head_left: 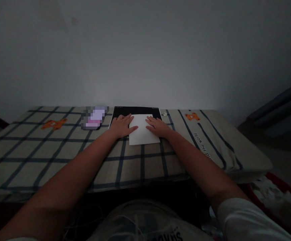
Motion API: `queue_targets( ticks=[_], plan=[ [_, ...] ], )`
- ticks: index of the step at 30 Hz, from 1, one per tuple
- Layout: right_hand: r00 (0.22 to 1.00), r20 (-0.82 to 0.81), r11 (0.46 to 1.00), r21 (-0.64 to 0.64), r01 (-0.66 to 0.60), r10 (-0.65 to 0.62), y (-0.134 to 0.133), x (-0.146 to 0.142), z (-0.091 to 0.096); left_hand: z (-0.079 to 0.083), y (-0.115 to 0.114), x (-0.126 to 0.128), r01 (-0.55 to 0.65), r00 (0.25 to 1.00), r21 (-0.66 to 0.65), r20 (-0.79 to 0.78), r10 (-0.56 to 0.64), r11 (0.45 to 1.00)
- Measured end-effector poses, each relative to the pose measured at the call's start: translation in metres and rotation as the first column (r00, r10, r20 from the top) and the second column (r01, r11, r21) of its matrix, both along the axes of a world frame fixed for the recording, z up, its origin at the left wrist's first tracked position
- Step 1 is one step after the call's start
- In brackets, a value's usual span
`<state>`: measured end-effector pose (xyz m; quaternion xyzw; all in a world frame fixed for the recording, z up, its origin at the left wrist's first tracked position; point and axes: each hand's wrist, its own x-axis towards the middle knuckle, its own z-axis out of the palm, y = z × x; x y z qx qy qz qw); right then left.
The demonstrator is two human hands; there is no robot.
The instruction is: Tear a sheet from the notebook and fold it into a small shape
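Dim room, one soft pool of light at the centre

The wall [145, 67] glows palest above the white paper [142, 130]; brightness falls off to murky corners. Forearms and foreground sink into shadow, grainy and soft. A pixelated patch [94, 117] masks one spot; straight edges bow towards the frame's sides.

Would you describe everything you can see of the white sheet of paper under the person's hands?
The white sheet of paper is plain, blank and rectangular, lying flat. It looks thin and matte; any fold is unclear in the dim light. Its far part rests on a black board, its near edge on the checked cloth. The left hand presses flat on its left edge and the right hand on its right edge, fingers spread.
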<state>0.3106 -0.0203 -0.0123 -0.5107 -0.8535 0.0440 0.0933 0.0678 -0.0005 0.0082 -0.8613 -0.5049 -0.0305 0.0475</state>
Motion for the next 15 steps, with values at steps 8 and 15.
queue_targets(
  ticks=[8, 15],
  plan=[
    [1.000, 0.008, 0.999, 0.015, 0.030, -0.030, -0.001, -0.004, -0.001, -0.010, 0.006, -0.006, 0.084, 0.996, 0.126, 0.023, -0.088, 0.988],
    [0.999, 0.032, 0.998, 0.039, 0.041, -0.042, -0.001, -0.005, -0.002, -0.017, 0.006, -0.017, 0.323, 0.946, 0.081, 0.013, -0.325, 0.943]
  ],
)
